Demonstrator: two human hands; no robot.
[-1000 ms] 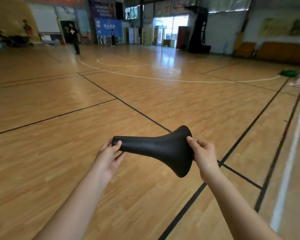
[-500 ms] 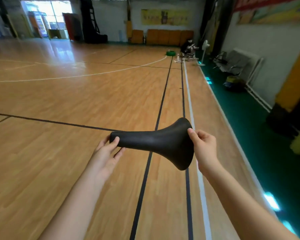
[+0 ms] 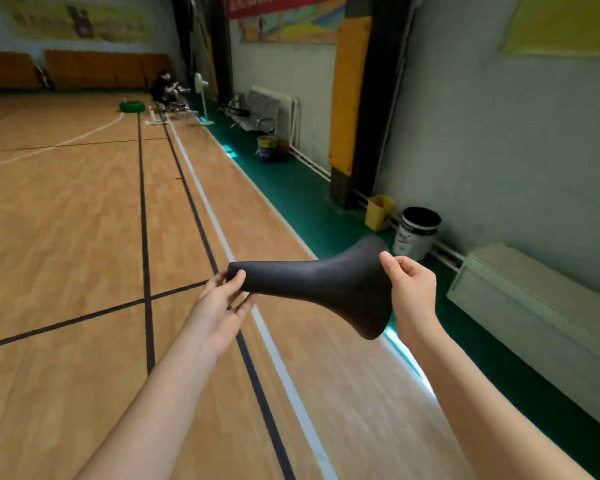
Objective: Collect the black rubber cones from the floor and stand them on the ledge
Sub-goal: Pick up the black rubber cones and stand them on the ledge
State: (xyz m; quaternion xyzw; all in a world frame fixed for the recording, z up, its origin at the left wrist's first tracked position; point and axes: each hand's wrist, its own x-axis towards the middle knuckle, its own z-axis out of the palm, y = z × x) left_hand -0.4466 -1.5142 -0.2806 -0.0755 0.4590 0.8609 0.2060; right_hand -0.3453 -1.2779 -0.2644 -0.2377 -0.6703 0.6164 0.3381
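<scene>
- Two bare hands carry the cone on its side above the floor. The left hand pinches the narrow tip between thumb and fingers; the right hand curls round the rim of the wide base.
- The left grip looks like fingertips only. If the right hand lets go first, the heavier base would probably swing down and pull the tip free, dropping the cone.
- The cone lies sideways, so it must be turned base-down before it is put down. Set down tilted, the soft rubber could lean, topple and roll.
- The ledge runs low along the wall to the right, across the green strip. Its flat top looks wide enough for the base, but a base left hanging over the front edge would likely tip onto the strip.
- Room to move is wide on the wood to the left and narrow on the strip between court and wall.
- A white bucket and a yellow bin stand just past the ledge's far end, against the wall. A step too far that way could knock them.
- Farther on, a padded pillar juts from the wall and narrows the strip. A bench, a fan and a seated person are well apart from the hands.
</scene>
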